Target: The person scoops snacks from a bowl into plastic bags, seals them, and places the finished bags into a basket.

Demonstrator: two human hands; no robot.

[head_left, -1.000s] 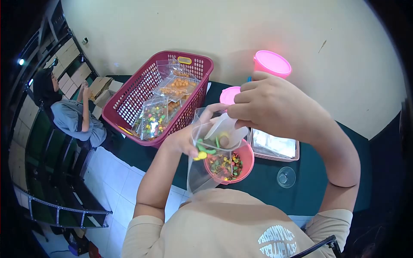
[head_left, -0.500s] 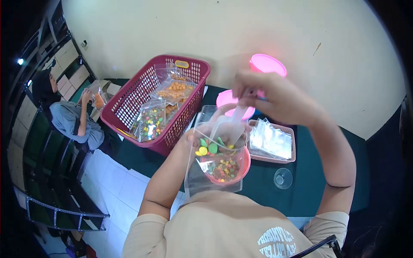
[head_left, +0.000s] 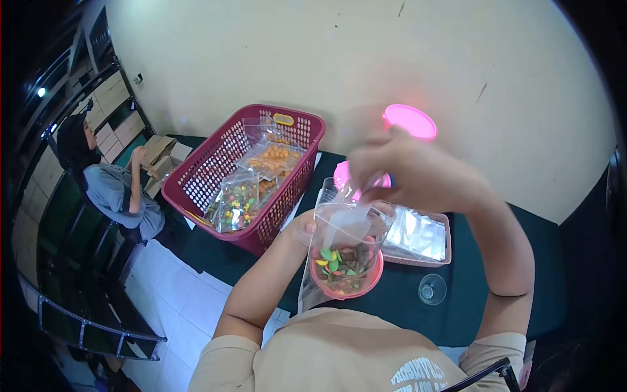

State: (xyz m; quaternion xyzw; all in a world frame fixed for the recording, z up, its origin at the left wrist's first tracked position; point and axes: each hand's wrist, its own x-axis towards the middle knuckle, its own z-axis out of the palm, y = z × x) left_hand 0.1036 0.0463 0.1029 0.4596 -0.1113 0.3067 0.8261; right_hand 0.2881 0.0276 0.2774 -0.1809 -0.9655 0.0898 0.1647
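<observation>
My left hand grips the upper edge of a clear plastic bag, held upright above the dark green table. Green and yellow candies show inside the bag. My right hand, smeared by motion, is closed on a translucent white scoop whose head reaches down into the bag's mouth. Behind and below the bag stands a salmon-pink bowl of mixed coloured pieces, partly seen through the plastic. Most of my left fingers are hidden by the bag and scoop.
A maroon basket of filled bags stands at left. A pink tray of flat clear bags, a small glass bowl and pink lids are at right and back. A person works by cardboard boxes.
The scoop sits more upright in the bag, and the candies in the bag have shifted. My right hand has moved slightly down. The other person's bag has moved toward the boxes. The view has tilted.
</observation>
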